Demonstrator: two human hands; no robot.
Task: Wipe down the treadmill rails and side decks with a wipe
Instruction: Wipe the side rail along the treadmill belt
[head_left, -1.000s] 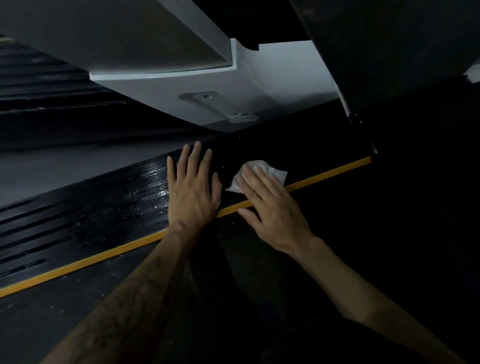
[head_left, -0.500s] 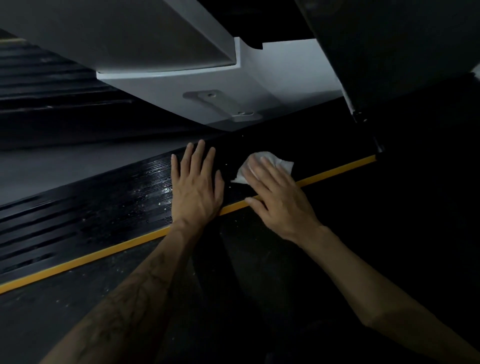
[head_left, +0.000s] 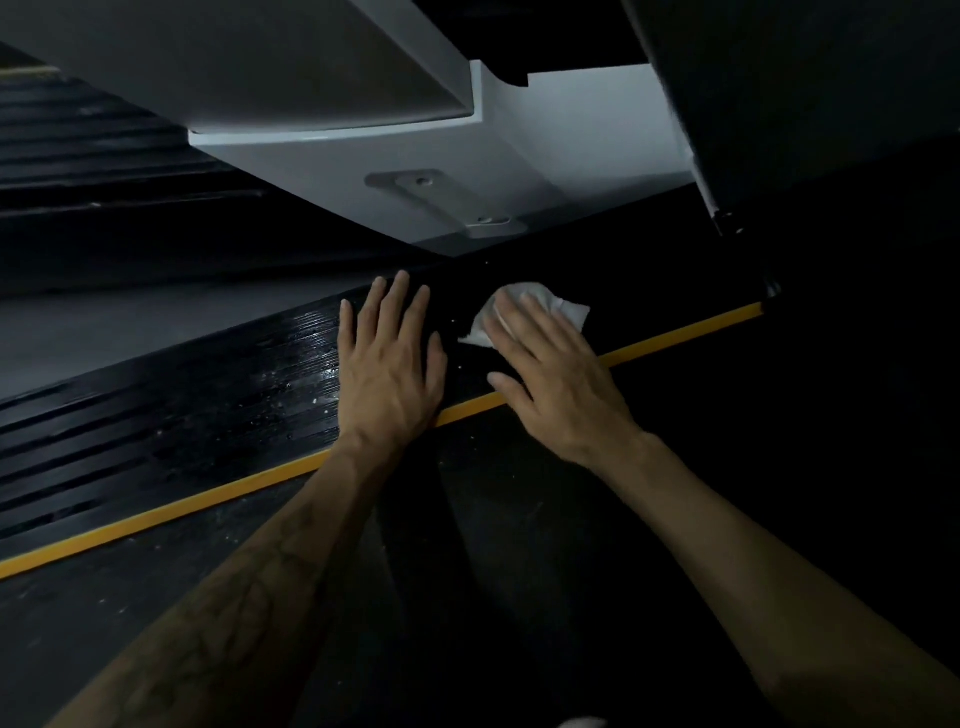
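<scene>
A dim view looking down at two bare forearms reaching from the bottom of the frame toward its middle; the left hand (head_left: 387, 364) lies flat, palm down, fingers straight and slightly spread, on a black ribbed side deck (head_left: 197, 410) that runs as a diagonal band from the lower left up toward the right of centre; the deck's surface shines as if wet to the left of that hand, with small pale specks on it. The right hand (head_left: 550, 374), just right of centre, presses down with straight fingers on a crumpled white wipe (head_left: 563, 306); the wipe lies on the black deck, its edges showing above and to the left of the fingertips, and the hand is not curled round it. The two hands are near each other but apart.

A narrow yellow stripe (head_left: 156, 514) edges the deck on its near side, running from the lower left edge of the frame to the right of centre and passing beneath both hands; below it lies a dark, dusty surface (head_left: 130, 613). Above the hands, across the upper centre of the frame, hangs a pale grey moulded housing (head_left: 337, 171) with a recessed bracket (head_left: 441, 202); a dark panel (head_left: 805, 104) fills the upper right; the left forearm bears dark tattoo lines.
</scene>
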